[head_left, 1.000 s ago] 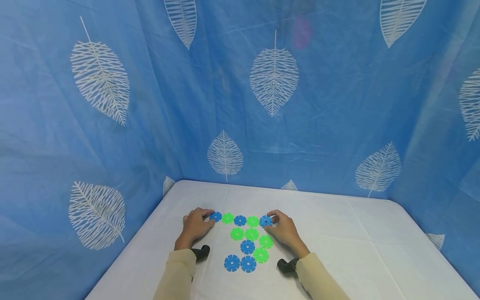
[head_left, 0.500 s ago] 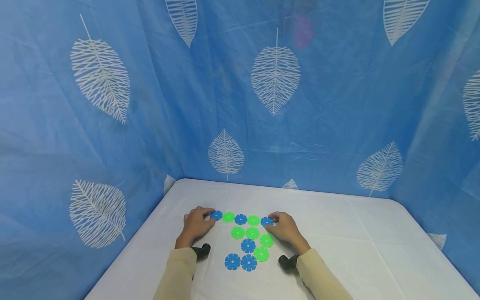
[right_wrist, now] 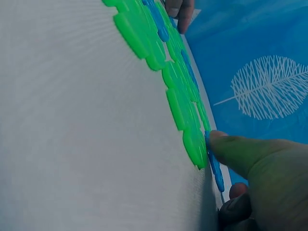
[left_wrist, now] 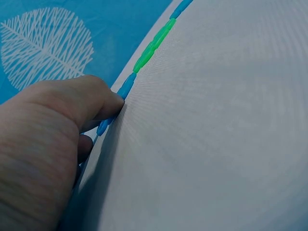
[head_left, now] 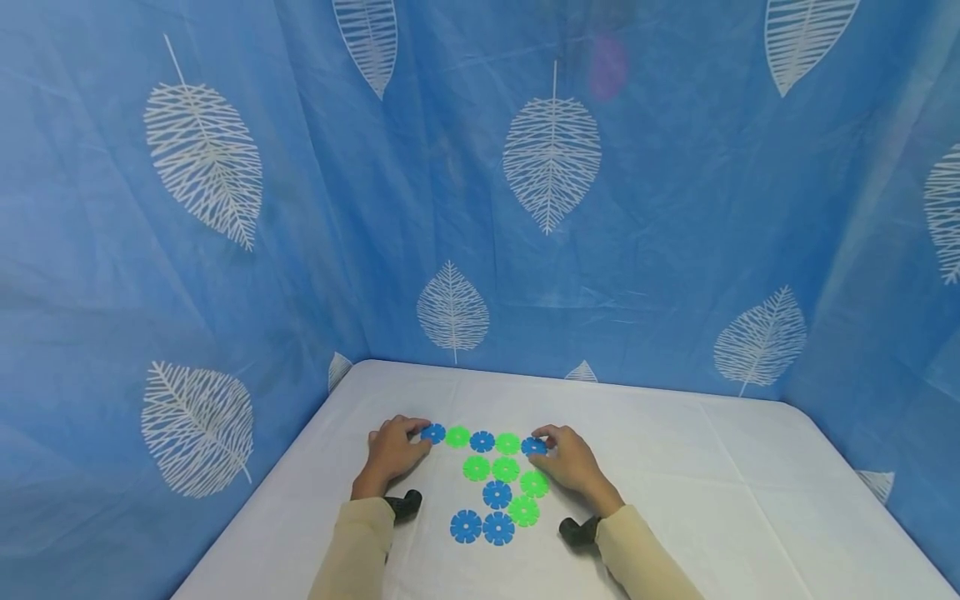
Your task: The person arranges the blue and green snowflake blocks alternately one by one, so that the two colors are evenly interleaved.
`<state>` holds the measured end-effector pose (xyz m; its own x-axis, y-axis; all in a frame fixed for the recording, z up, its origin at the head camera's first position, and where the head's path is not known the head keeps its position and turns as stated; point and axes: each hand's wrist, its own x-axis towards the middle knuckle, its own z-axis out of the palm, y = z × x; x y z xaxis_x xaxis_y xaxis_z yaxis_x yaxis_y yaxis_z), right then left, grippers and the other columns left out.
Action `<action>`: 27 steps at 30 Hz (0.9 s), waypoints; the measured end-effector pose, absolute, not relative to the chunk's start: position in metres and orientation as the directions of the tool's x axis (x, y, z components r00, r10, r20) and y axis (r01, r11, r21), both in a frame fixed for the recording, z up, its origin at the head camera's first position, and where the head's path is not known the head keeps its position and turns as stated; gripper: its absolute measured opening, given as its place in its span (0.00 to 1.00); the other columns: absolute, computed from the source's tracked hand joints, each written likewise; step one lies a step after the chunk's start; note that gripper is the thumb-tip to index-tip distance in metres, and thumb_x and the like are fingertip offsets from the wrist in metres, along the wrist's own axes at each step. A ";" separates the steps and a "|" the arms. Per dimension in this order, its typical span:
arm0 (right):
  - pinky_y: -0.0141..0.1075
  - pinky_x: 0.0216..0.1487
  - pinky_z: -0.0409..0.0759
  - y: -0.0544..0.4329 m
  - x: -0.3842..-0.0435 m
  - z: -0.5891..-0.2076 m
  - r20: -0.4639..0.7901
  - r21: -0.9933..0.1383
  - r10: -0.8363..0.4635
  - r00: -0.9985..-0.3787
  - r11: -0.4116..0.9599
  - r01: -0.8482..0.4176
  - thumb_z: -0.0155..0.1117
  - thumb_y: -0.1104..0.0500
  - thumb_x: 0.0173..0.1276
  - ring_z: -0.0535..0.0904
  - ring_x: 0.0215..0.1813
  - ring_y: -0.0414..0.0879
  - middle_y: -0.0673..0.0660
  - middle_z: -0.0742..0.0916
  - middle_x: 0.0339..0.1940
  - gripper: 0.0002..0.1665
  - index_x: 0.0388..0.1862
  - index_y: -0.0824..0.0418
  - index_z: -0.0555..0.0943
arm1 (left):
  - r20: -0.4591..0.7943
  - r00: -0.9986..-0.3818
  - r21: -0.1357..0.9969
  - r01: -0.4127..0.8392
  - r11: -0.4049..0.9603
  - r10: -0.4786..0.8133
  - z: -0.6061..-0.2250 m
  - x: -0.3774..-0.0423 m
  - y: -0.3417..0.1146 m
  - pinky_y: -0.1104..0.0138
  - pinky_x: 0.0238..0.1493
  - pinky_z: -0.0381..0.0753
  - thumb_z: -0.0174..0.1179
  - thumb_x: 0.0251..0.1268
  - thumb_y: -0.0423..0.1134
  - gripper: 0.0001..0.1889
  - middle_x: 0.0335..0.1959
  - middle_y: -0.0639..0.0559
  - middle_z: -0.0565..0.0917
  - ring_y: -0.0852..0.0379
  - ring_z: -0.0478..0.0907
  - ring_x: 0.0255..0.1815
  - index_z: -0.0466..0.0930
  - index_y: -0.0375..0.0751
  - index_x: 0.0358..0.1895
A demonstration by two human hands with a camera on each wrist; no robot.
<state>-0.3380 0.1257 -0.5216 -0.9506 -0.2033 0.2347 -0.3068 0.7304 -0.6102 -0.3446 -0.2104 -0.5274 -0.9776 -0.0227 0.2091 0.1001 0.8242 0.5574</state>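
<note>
In the head view my left hand (head_left: 393,452) pinches the blue notched interlocking disc (head_left: 432,433) at the left end of the far row, thumb near side and finger far side. My right hand (head_left: 573,461) has thumb and fingertip on the rim of the blue disc (head_left: 534,447) at that row's right end. Between these lie a green disc (head_left: 457,437), a blue disc (head_left: 482,442) and another green disc (head_left: 507,443). Both wrist views show the discs edge-on, low on the white cloth. The right thumb (right_wrist: 226,144) covers part of its disc.
Nearer the person lie several more discs, among them a green disc (head_left: 476,468), a blue disc (head_left: 497,495) and a front blue disc (head_left: 466,527). A white cloth (head_left: 720,500) covers the table. Blue leaf-patterned curtains (head_left: 637,250) enclose its back and sides.
The blue disc at my right hand has gone down slightly and now lies level with the far row. My left hand stays at its disc; the other discs keep their layout.
</note>
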 end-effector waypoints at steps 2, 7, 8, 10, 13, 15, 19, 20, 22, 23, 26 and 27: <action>0.48 0.46 0.77 0.126 -0.338 -0.523 0.252 -0.612 -0.209 -0.945 0.721 -0.323 0.73 0.53 0.61 0.79 0.43 0.47 0.54 0.84 0.40 0.19 0.52 0.54 0.84 | 0.210 -0.977 0.559 0.101 0.823 -0.022 -0.527 -0.344 -0.210 0.54 0.48 0.63 0.67 0.60 0.49 0.19 0.47 0.53 0.84 0.50 0.77 0.53 0.86 0.57 0.55; 0.42 0.43 0.72 0.124 -0.340 -0.521 0.273 -0.647 -0.220 -0.937 0.679 -0.347 0.72 0.54 0.63 0.74 0.39 0.44 0.51 0.81 0.37 0.17 0.51 0.51 0.84 | 0.223 -0.975 0.564 0.114 0.818 -0.018 -0.525 -0.343 -0.210 0.54 0.48 0.62 0.67 0.59 0.48 0.19 0.48 0.52 0.84 0.50 0.77 0.52 0.86 0.56 0.55; 0.40 0.42 0.71 0.123 -0.341 -0.521 0.273 -0.655 -0.229 -0.934 0.667 -0.355 0.71 0.54 0.64 0.72 0.38 0.43 0.50 0.80 0.36 0.17 0.52 0.51 0.84 | 0.225 -0.974 0.565 0.115 0.817 -0.018 -0.525 -0.344 -0.210 0.54 0.48 0.62 0.67 0.59 0.48 0.19 0.48 0.52 0.84 0.50 0.77 0.52 0.86 0.56 0.55; 0.38 0.40 0.68 0.120 -0.342 -0.518 0.271 -0.672 -0.252 -0.929 0.641 -0.370 0.71 0.54 0.65 0.70 0.36 0.42 0.50 0.78 0.35 0.18 0.54 0.52 0.84 | 0.228 -0.973 0.567 0.117 0.815 -0.019 -0.525 -0.344 -0.210 0.54 0.48 0.62 0.67 0.59 0.48 0.18 0.48 0.52 0.84 0.50 0.77 0.53 0.86 0.56 0.55; 0.35 0.37 0.66 0.114 -0.341 -0.513 0.283 -0.687 -0.304 -0.910 0.598 -0.413 0.71 0.54 0.66 0.67 0.33 0.42 0.52 0.77 0.34 0.19 0.56 0.53 0.83 | 0.224 -0.974 0.570 0.110 0.814 -0.024 -0.526 -0.345 -0.210 0.54 0.48 0.62 0.67 0.60 0.48 0.18 0.49 0.52 0.84 0.50 0.77 0.54 0.86 0.57 0.55; 0.35 0.36 0.66 0.110 -0.340 -0.510 0.306 -0.689 -0.335 -0.891 0.568 -0.450 0.71 0.53 0.66 0.66 0.33 0.42 0.55 0.77 0.35 0.20 0.56 0.54 0.83 | 0.221 -0.975 0.570 0.105 0.815 -0.029 -0.526 -0.346 -0.210 0.55 0.48 0.62 0.67 0.59 0.49 0.19 0.50 0.52 0.84 0.50 0.77 0.54 0.86 0.57 0.55; 0.35 0.36 0.66 0.100 -0.339 -0.510 0.337 -0.685 -0.378 -0.862 0.530 -0.500 0.69 0.52 0.68 0.68 0.35 0.47 0.59 0.79 0.38 0.21 0.57 0.57 0.82 | 0.215 -0.976 0.567 0.096 0.818 -0.034 -0.526 -0.347 -0.209 0.55 0.49 0.62 0.67 0.59 0.49 0.19 0.50 0.53 0.84 0.50 0.77 0.55 0.86 0.57 0.55; 0.35 0.36 0.66 0.097 -0.338 -0.510 0.339 -0.681 -0.385 -0.859 0.530 -0.506 0.69 0.52 0.68 0.69 0.35 0.47 0.60 0.79 0.38 0.21 0.57 0.57 0.82 | 0.215 -0.976 0.568 0.096 0.817 -0.035 -0.526 -0.347 -0.209 0.54 0.48 0.62 0.67 0.59 0.49 0.19 0.50 0.52 0.84 0.50 0.77 0.54 0.86 0.57 0.55; 0.35 0.37 0.67 0.092 -0.337 -0.510 0.330 -0.680 -0.397 -0.856 0.529 -0.507 0.68 0.52 0.69 0.69 0.36 0.47 0.59 0.80 0.39 0.20 0.57 0.57 0.82 | 0.216 -0.976 0.567 0.096 0.818 -0.036 -0.527 -0.347 -0.208 0.54 0.49 0.62 0.67 0.59 0.48 0.19 0.49 0.52 0.84 0.50 0.77 0.54 0.86 0.57 0.55; 0.36 0.37 0.67 0.089 -0.336 -0.511 0.325 -0.682 -0.406 -0.854 0.526 -0.509 0.68 0.52 0.69 0.69 0.36 0.47 0.59 0.79 0.40 0.20 0.57 0.57 0.82 | 0.217 -0.975 0.568 0.096 0.817 -0.037 -0.527 -0.347 -0.208 0.54 0.48 0.62 0.67 0.59 0.48 0.19 0.49 0.52 0.84 0.50 0.77 0.54 0.86 0.57 0.55; 0.37 0.39 0.69 0.082 -0.332 -0.510 0.302 -0.681 -0.430 -0.851 0.527 -0.508 0.67 0.51 0.69 0.70 0.39 0.46 0.57 0.80 0.41 0.20 0.57 0.56 0.82 | 0.216 -0.976 0.572 0.093 0.815 -0.040 -0.529 -0.346 -0.208 0.54 0.48 0.61 0.67 0.59 0.48 0.18 0.49 0.53 0.84 0.50 0.77 0.54 0.86 0.57 0.54; 0.37 0.40 0.70 0.080 -0.332 -0.511 0.291 -0.683 -0.439 -0.850 0.527 -0.506 0.67 0.50 0.69 0.71 0.40 0.46 0.57 0.80 0.42 0.20 0.57 0.56 0.82 | 0.215 -0.976 0.572 0.093 0.815 -0.040 -0.530 -0.346 -0.208 0.54 0.48 0.62 0.67 0.59 0.48 0.18 0.49 0.53 0.84 0.50 0.77 0.54 0.86 0.57 0.54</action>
<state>-0.3320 0.0799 -0.5109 -0.8501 -0.4390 0.2909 -0.5059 0.5274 -0.6826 -0.3463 -0.2079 -0.5297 -0.9757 -0.0403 0.2154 0.0926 0.8151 0.5719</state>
